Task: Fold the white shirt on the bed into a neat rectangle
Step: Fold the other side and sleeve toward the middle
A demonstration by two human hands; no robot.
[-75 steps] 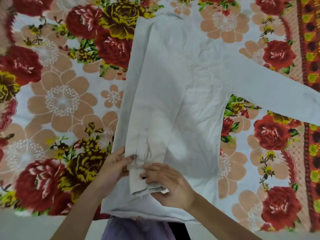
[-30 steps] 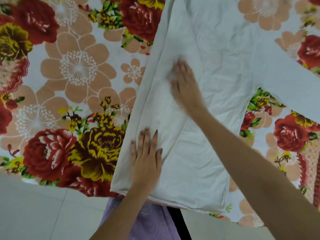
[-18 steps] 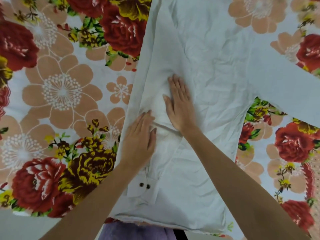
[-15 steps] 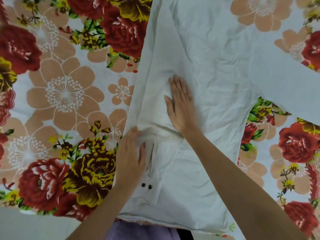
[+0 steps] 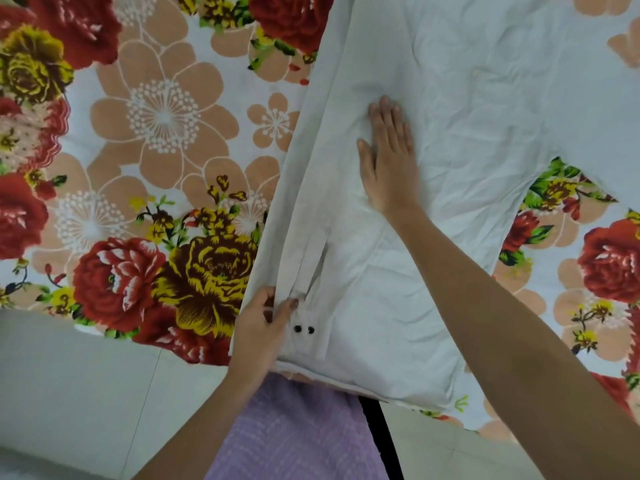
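The white shirt (image 5: 460,140) lies spread on the flowered bed. Its left side is folded in, and the folded sleeve runs down that side to a cuff (image 5: 308,332) with two dark buttons near the hem. My left hand (image 5: 261,336) pinches the cloth at the cuff's left edge, thumb and fingers curled on it. My right hand (image 5: 389,161) lies flat with straight fingers on the folded sleeve, higher up the shirt. The other sleeve stretches out to the right, unfolded, and leaves the frame.
The bedsheet (image 5: 162,133) has large red, yellow and peach flowers. The bed's near edge runs along the bottom, with pale floor tiles (image 5: 86,393) below it. My purple garment (image 5: 298,434) shows at the bottom middle.
My left hand has slid down the folded sleeve to the cuff and now pinches it. My right hand has stayed flat on the sleeve, slightly higher up.
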